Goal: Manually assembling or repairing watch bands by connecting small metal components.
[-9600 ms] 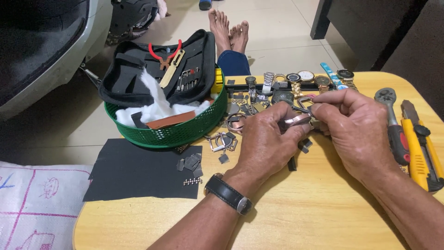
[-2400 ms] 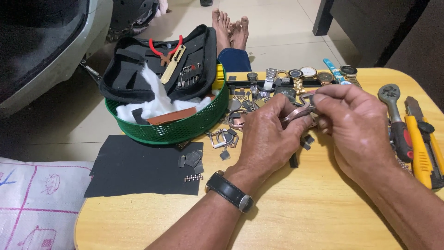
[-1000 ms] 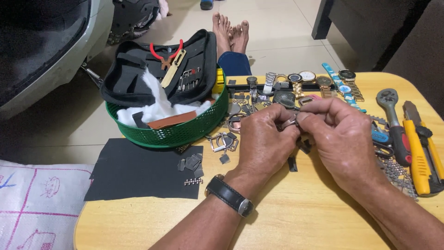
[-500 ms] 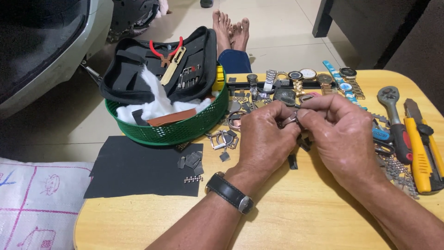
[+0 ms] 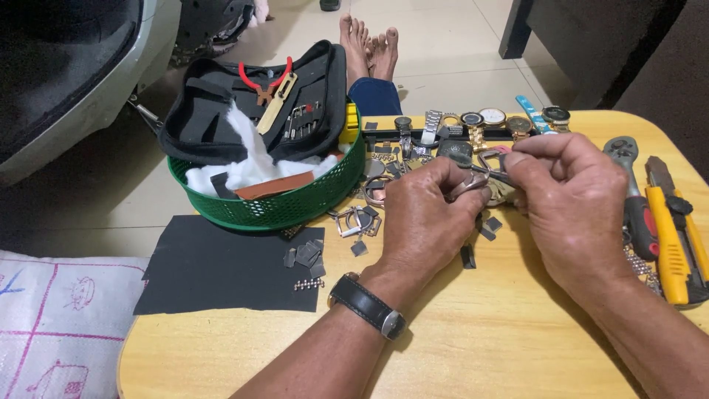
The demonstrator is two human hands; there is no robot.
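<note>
— What was the surface like, and the room around it?

— It was a round wooden table (image 5: 473,347), light yellow, standing on a pale tiled floor (image 5: 443,44). A green basket (image 5: 273,210) stood at its far left side, with a black tool case (image 5: 221,118) open inside it, red-handled pliers (image 5: 264,80) on top and some white cotton. In front of the basket lay a black mat (image 5: 214,266) with small metal links (image 5: 306,255) on it. A row of watches (image 5: 480,122) lay along the far edge. At the right side were a ratchet tool (image 5: 628,177) and a yellow utility knife (image 5: 668,236). Bare feet (image 5: 368,41) of another person showed on the floor behind the table.

— And the hands?

— The left hand (image 5: 425,214), with a black wristwatch (image 5: 367,304) on its wrist, was curled tight on a small metal watch part (image 5: 473,182), held just above the table near its far middle. The right hand (image 5: 572,199) pinched the same part from the other side, thumb and first fingers pressed together. The two hands were almost touching. The part was mostly hidden, so I could not tell its exact shape.
</note>
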